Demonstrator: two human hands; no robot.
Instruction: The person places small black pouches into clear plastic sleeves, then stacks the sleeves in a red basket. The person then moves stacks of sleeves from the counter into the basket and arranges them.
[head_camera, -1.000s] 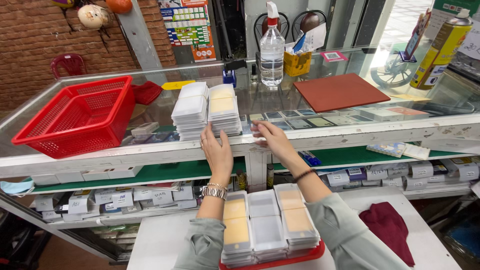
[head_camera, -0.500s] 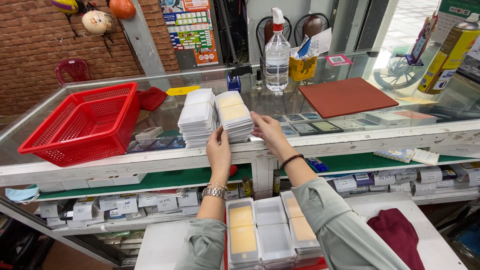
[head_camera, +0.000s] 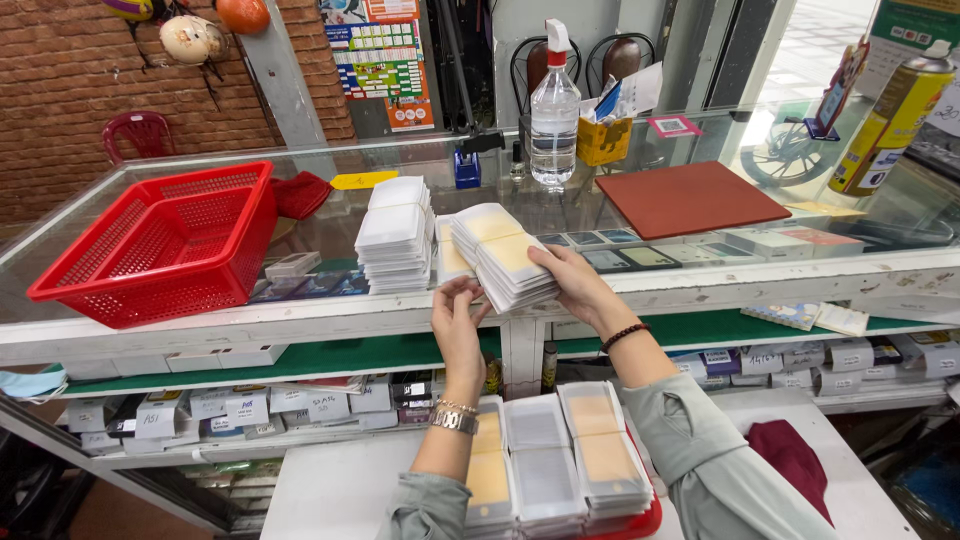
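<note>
The right hand (head_camera: 572, 282) is clamped on a tilted stack of flat yellowish packets (head_camera: 503, 257), fingers spread across its top and thumb underneath, lifting it off the front edge of the glass counter (head_camera: 690, 268); the left hand (head_camera: 457, 318) reaches up just below that counter's edge, its fingers slightly curled and apart, the fingertips touching the lower corner of the held stack without closing on it; a watch (head_camera: 453, 419) sits on the left wrist and a dark bead bracelet (head_camera: 625, 336) on the right; on the counter, just left of the lifted stack, stands an upright stack of white packets (head_camera: 396, 235); farther left on the counter rests a red plastic basket (head_camera: 165, 243); toward the counter's back stands a clear spray bottle (head_camera: 553, 115), and to the right of it lies a red-brown mat (head_camera: 689, 197); below the counter, near the person's chest, more stacks of packets sit in a red tray (head_camera: 642, 517).
</note>
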